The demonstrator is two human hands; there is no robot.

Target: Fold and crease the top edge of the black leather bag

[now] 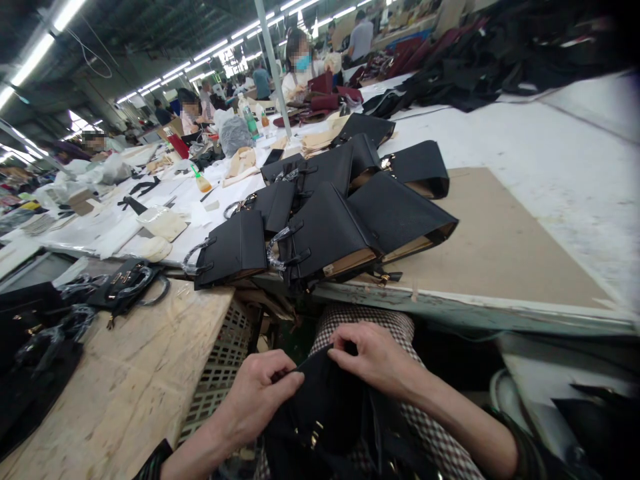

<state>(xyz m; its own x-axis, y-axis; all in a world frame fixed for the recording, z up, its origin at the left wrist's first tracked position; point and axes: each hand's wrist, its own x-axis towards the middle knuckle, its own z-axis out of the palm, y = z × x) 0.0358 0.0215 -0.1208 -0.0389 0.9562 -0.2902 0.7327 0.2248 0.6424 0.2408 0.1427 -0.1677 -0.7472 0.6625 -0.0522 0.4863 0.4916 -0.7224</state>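
Observation:
A black handbag with gold-coloured fittings lies across the lap, over a checked cloth. Its upper edge is pinched by my left hand, thumb against curled fingers. A short way to the right, my right hand grips the same edge between thumb and forefinger. The bag's lower part runs out of the picture and is dark. Several black bags lie piled on the table just beyond my hands, some with handles wrapped in clear plastic.
On the left, a wooden board bears more black bags, beside a plastic crate. Brown card covers part of the white table. A small glue bottle stands further back. Black material is heaped far right; people sit beyond.

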